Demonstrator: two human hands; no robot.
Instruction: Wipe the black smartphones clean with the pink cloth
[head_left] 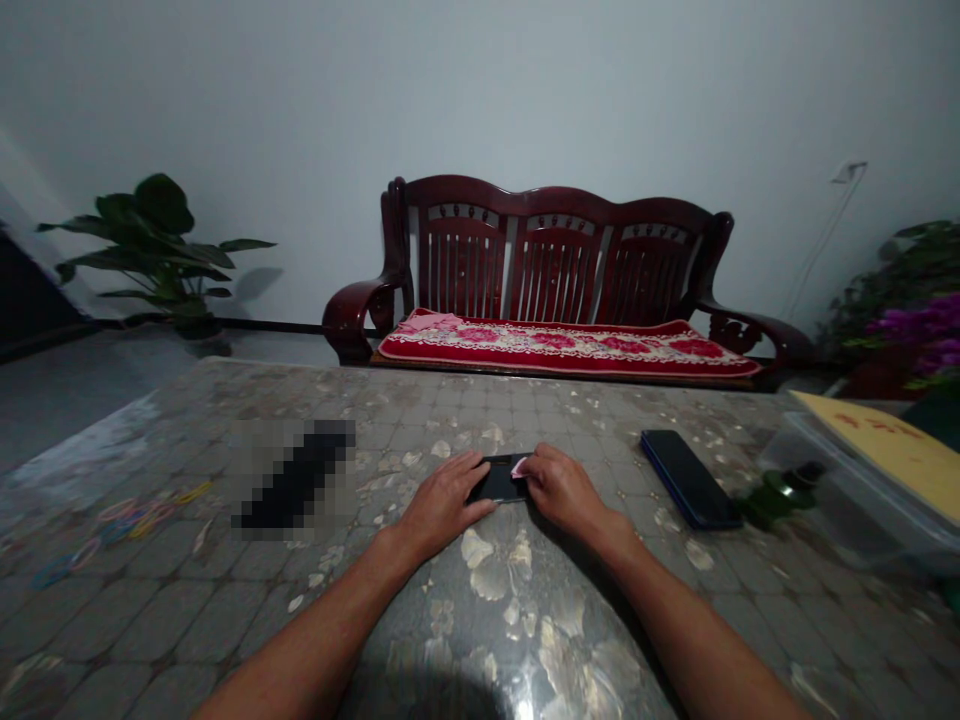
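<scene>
A dark, flat, rectangular thing that looks like a phone (501, 486) lies sideways on the patterned tabletop in front of me. My left hand (444, 500) grips its left end, with the thumb along the near edge and the fingers on the far edge. Over its right end, my right hand (561, 488) is closed in a pinch on a small pink-and-white piece (517, 468), perhaps cloth or paper, which touches the dark surface. The right hand's fingers hide part of that piece and the phone's right end.
Right of my hands lies another phone (690, 480), beside a green bottle (780, 497) and a clear plastic box (817, 480) topped by a yellow sheet (892, 440). Colored bands (139, 517) and a blurred black object (296, 480) lie left. A wooden bench (559, 255) stands beyond the table (247, 610).
</scene>
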